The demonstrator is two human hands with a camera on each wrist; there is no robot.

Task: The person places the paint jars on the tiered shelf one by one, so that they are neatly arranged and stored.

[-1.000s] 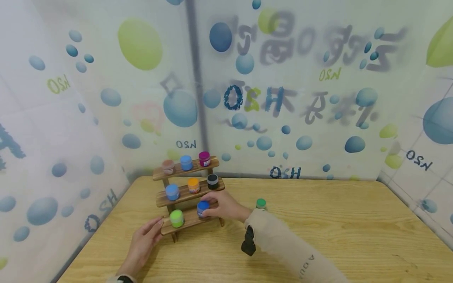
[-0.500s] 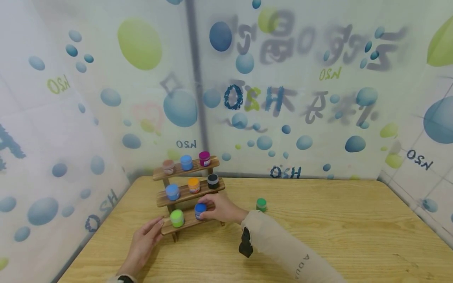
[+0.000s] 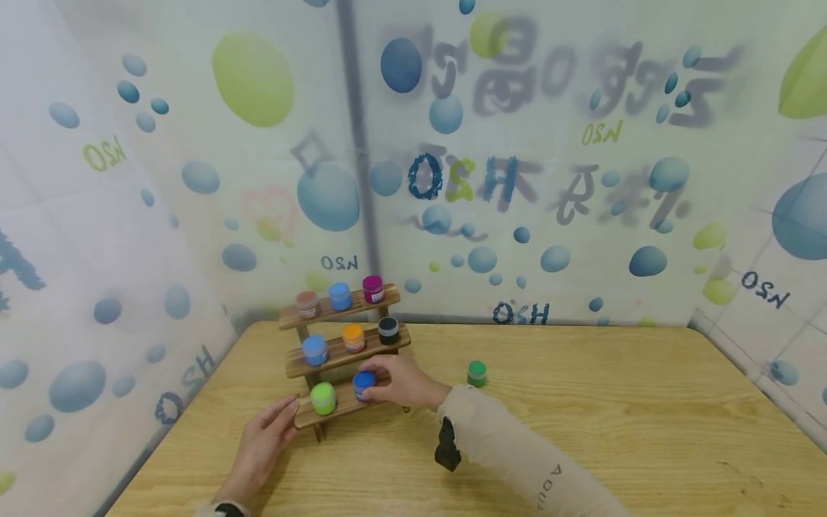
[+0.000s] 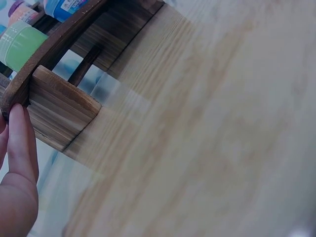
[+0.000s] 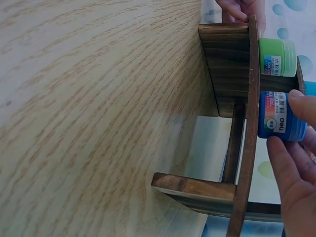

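My right hand [image 3: 407, 382] pinches a dark blue paint jar [image 3: 364, 385] between thumb and fingers. This jar stands upright on the lowest step of a three-tier wooden rack [image 3: 345, 411], its base against the wood in the right wrist view. Just left of it on that step is a light green paint jar [image 3: 323, 399]. At the step's left end, my left hand [image 3: 263, 441] holds the wood, with a finger [image 4: 22, 143] under the edge in the left wrist view. A green-lidded jar [image 3: 477, 373] stands on the table, right of the rack.
On the middle step stand a light blue jar [image 3: 315, 350], an orange jar [image 3: 353, 337] and a black-lidded jar [image 3: 388, 331]. The top step bears a brown jar [image 3: 307, 304], another blue jar [image 3: 339, 296] and a magenta jar [image 3: 373, 289]. Behind the wooden table [image 3: 581, 416] hangs a patterned curtain [image 3: 549, 215].
My right hand has shifted slightly left along the lowest step with the dark blue paint jar, nearer the light green one. The left hand stays at the rack's end.
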